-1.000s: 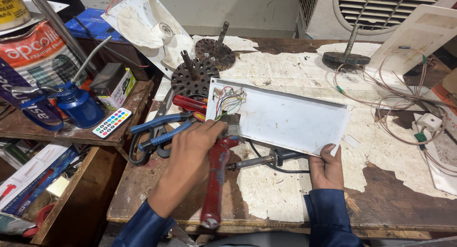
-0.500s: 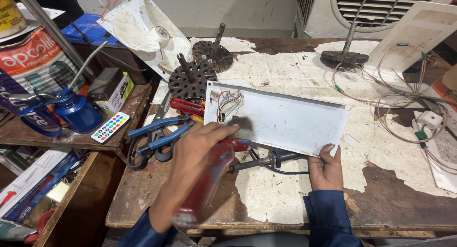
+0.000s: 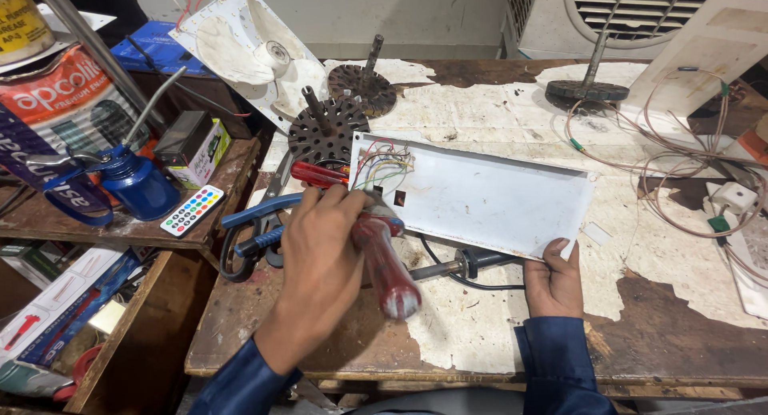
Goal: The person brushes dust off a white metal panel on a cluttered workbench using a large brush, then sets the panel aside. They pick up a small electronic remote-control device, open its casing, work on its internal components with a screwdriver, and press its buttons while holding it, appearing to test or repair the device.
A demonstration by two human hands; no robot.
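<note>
The left hand (image 3: 324, 255) is wrapped around the red handle of a screwdriver (image 3: 386, 259), whose tip end meets the left part of a white rectangular panel (image 3: 488, 199). That panel lies near the middle of the tabletop (image 3: 688, 327), tilted a little, with a bundle of coloured wires (image 3: 382, 165) at its left end. The right hand (image 3: 554, 279) pinches the panel's near right corner, thumb on top.

Just beside the left hand, toward the tabletop's left edge, lie blue-handled pliers (image 3: 260, 223) and a red-handled tool (image 3: 318, 175). A soldering iron (image 3: 456, 267) with a black cord lies below the panel, between the two hands. Two dark round rotors with shafts (image 3: 330, 131) stand behind the panel. Thin copper wire (image 3: 680, 151) loops toward the right edge. On a lower shelf at the left stand a blue oil can (image 3: 140, 183) and a small white remote (image 3: 190, 210).
</note>
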